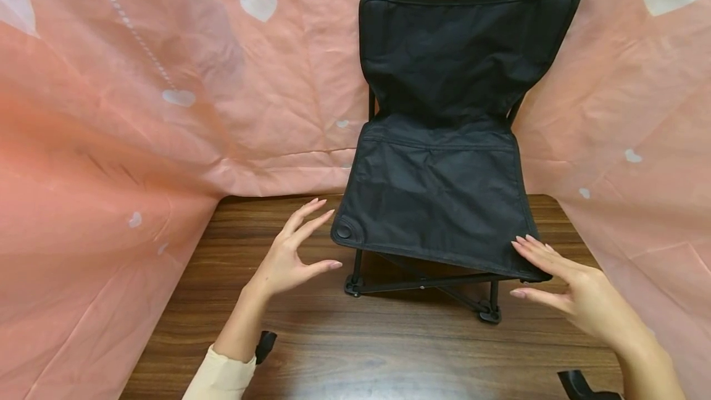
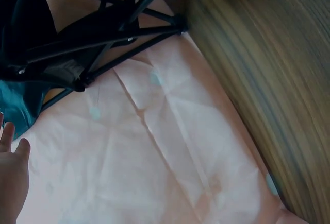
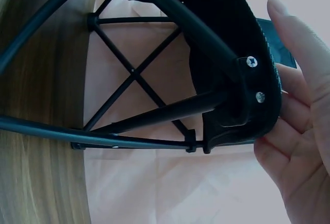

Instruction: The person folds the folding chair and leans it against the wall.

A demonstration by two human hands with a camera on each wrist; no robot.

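A black folding chair (image 1: pixel 439 196) stands unfolded on the wood surface, its fabric seat and backrest spread out. My left hand (image 1: pixel 291 252) is held in the air just left of the seat's front left corner, fingers spread and thumb apart, holding nothing. At the front right corner, my right hand (image 1: pixel 577 289) rests its straight fingers on the seat edge, with the thumb below and away from the fabric. The right wrist view shows these fingers (image 3: pixel 291 136) along the corner, beside two screws (image 3: pixel 251 62) in the frame. Only part of the left hand (image 2: pixel 13 177) shows in the left wrist view.
Pink cloth (image 1: pixel 278 110) with white hearts hangs behind and on both sides of the chair. Brown wood-grain surface (image 1: pixel 389 344) lies under it. Crossed black legs (image 1: pixel 422 283) end in plastic feet near the front. Black straps (image 1: pixel 265 345) show by the wrists.
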